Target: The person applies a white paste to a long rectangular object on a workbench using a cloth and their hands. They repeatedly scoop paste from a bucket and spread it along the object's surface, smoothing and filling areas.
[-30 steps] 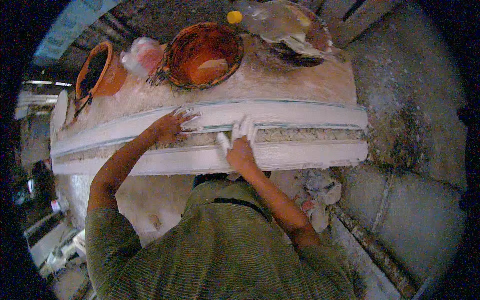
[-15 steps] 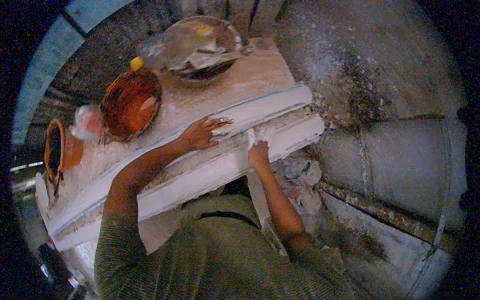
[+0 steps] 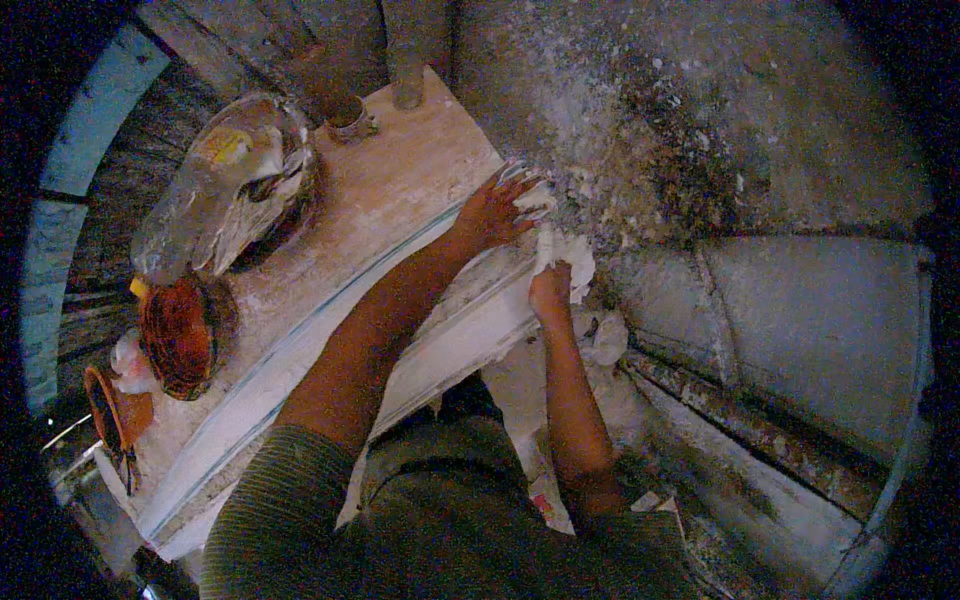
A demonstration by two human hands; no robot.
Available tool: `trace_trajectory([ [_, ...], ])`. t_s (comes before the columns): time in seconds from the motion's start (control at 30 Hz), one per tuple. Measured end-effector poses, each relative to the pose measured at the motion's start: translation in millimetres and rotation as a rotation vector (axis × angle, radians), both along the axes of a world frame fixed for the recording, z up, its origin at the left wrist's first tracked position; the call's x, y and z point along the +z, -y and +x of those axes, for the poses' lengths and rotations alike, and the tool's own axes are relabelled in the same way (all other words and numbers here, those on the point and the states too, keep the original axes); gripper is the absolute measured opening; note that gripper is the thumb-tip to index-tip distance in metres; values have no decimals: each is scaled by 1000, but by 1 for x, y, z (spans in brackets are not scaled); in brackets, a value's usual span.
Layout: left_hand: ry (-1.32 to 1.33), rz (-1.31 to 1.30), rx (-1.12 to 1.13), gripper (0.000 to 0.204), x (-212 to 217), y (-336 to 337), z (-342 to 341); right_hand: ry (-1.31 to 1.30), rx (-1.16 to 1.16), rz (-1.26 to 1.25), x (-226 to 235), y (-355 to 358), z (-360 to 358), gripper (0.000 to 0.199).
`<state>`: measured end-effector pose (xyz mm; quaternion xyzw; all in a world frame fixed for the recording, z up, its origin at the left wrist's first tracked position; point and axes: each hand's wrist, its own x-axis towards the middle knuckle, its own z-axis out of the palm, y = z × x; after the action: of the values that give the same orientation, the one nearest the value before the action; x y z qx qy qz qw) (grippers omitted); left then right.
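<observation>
White plaster moulding [image 3: 468, 338] is running along the near edge of the table [image 3: 400, 150]. Both hands are now working at the table's right end, having been farther left along it a second ago, so the pass is apparently reaching the moulding's end. The left hand [image 3: 492, 208] is spreading whitened fingers there, visibly gripping nothing. The right hand [image 3: 552, 288] is curling at the table's near right corner; whether it is grasping anything, I cannot tell. An orange basket [image 3: 175, 335] is sitting toward the table's far left.
</observation>
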<state>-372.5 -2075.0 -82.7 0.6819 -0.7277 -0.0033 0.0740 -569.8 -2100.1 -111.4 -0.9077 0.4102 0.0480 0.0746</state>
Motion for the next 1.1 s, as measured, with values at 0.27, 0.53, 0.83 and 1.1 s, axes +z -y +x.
trace_trajectory([
  [0.27, -206, 272, 236, 54, 13, -75, 5, 62, 298, -282, 31, 24, 38, 24],
  [0.53, -223, 480, 212, 55, 58, -264, 10, 91, 477, 123, 11, -23, 64, 40],
  [0.83, -207, 238, 69, 54, 30, -116, 1, 542, 142, -87, -120, 200, 40, 32],
  [1.1, -167, -13, 186, 51, 2, 53, -17, 233, 50, -386, -91, 196, -10, 39],
])
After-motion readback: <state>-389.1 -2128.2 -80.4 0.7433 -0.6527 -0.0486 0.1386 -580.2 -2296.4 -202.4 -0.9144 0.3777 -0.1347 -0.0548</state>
